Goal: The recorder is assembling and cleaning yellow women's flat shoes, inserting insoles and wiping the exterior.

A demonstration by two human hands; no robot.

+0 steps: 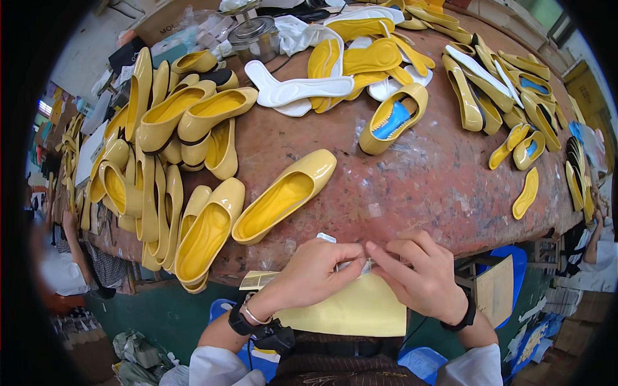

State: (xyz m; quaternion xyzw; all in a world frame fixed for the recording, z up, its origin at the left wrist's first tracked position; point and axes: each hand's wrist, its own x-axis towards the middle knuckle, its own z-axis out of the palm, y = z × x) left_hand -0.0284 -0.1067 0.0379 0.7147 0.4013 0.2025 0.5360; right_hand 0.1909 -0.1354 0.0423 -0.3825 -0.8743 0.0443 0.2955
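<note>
My left hand (pixel 309 273) and my right hand (pixel 415 273) meet at the near edge of the reddish worktable (pixel 425 180). Together their fingertips pinch a small pale strip (pixel 360 264), partly hidden by the fingers. Under my hands lies a yellow sheet (pixel 354 312) on my lap. Just beyond my left hand lies a glossy yellow flat shoe (pixel 283 196), with two more yellow shoes (pixel 206 235) to its left.
A heap of yellow shoes (pixel 161 128) fills the table's left side. Yellow and white insoles (pixel 347 64) lie at the back, near a metal can (pixel 254 35). A yellow shoe with a blue insert (pixel 393 119) sits mid-table. More shoes (pixel 502 90) crowd the right. A person's arm (pixel 74 248) shows at left.
</note>
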